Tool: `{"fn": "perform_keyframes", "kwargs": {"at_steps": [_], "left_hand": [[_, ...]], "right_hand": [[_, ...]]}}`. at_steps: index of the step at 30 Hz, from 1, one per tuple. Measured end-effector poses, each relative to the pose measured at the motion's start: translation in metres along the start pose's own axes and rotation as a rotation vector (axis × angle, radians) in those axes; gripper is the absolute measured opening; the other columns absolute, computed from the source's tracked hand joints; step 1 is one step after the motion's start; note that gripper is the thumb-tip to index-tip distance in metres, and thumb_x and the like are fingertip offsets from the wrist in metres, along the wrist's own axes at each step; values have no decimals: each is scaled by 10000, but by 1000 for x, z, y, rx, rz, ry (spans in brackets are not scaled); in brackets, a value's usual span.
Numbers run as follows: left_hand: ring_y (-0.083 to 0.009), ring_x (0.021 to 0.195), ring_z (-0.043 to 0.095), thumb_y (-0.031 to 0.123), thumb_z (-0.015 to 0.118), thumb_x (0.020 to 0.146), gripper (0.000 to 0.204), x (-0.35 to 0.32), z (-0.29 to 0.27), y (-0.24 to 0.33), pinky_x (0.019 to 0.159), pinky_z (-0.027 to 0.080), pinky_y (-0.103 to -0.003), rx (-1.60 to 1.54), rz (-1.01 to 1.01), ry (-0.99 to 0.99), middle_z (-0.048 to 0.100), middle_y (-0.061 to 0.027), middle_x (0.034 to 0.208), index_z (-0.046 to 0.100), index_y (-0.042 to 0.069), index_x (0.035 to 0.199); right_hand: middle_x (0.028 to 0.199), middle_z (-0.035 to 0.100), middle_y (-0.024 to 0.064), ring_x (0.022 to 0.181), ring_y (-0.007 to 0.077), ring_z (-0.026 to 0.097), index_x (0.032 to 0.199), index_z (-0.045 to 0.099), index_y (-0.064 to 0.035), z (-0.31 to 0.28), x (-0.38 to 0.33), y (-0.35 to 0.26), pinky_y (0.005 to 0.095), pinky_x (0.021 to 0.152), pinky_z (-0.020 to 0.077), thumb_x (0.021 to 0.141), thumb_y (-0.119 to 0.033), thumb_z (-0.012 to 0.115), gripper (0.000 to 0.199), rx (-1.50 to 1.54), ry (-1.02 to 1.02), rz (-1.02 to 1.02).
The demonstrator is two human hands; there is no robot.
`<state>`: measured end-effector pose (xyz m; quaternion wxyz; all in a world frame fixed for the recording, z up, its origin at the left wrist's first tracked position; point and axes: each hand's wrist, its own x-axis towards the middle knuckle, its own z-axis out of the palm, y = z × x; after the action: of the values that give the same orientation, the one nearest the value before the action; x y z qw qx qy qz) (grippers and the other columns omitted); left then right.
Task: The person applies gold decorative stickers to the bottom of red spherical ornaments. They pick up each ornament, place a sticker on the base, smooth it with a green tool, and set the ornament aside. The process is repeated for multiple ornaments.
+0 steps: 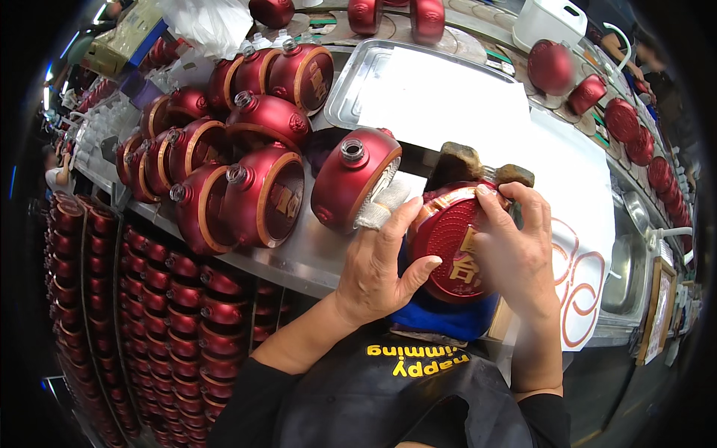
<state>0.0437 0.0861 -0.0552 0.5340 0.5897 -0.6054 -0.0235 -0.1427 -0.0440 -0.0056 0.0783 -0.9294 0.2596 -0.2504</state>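
Note:
A round, flat red bottle [448, 261] with raised gold characters on its face lies in front of me on blue cloth [452, 317]. Along its upper rim runs a shiny orange-gold band [446, 200]. My right hand [523, 243] grips that rim, thumb and fingers closed over its upper right edge. At the bottle's left edge is my left hand [377, 272], its index finger near the rim and thumb spread apart. Pale wrapping covers some of its fingers. Beside them another red bottle [347, 183] stands with its clear neck up. Brown pads [457, 164] sit behind the front bottle.
Several red bottles [261, 127] crowd the metal table's left side. Behind lies a metal tray [358, 63] under white paper [441, 93]. Orange rings [582, 291] rest on white sheeting at right. Racks of red bottles [179, 321] stand lower left; a conveyor [478, 41] carries more beyond.

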Motion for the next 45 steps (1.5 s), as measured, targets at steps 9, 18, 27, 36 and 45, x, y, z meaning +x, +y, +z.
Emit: {"fn": "perform_keyframes", "kwargs": {"at_steps": [9,18,27,36,45], "left_hand": [[-442,1186,624,372,691,997,552,-20,-12,2,1014,514,-488,163,64,-40,595,-296,1350,621,-6,1393],[-429,1223,557,399,677,988,595,-1,-8,3,1082,426,-518,205,77,-83,565,-255,1402,608,19,1441],[-429,1193,565,355,706,967,555,-1,-6,8,1042,459,-513,233,105,-80,580,-233,1340,637,24,1407],[-415,1120,604,333,713,963,573,-2,-3,4,996,487,-497,214,96,-48,588,-245,1321,608,30,1438],[-409,1081,613,296,724,973,503,-7,-1,2,973,498,-463,45,-40,27,611,-250,1257,593,-7,1352]], "right_hand": [[1315,547,147,1230,362,519,1345,681,-94,3,0,-2,491,1046,437,883,-186,763,478,0,13,8],[1325,540,149,1225,362,521,1364,675,-100,2,0,-5,490,1046,439,905,-211,749,477,-14,3,25],[1338,530,146,1240,369,510,1380,666,-125,3,2,-5,500,1055,427,896,-208,753,499,-26,-2,1],[1377,515,101,1287,332,490,1383,659,-194,-1,10,-17,481,980,413,833,-179,783,564,-130,-41,-56],[1336,538,80,1288,320,492,1340,680,-202,-4,13,-23,483,967,411,804,-179,797,549,-167,-58,-90]]}}
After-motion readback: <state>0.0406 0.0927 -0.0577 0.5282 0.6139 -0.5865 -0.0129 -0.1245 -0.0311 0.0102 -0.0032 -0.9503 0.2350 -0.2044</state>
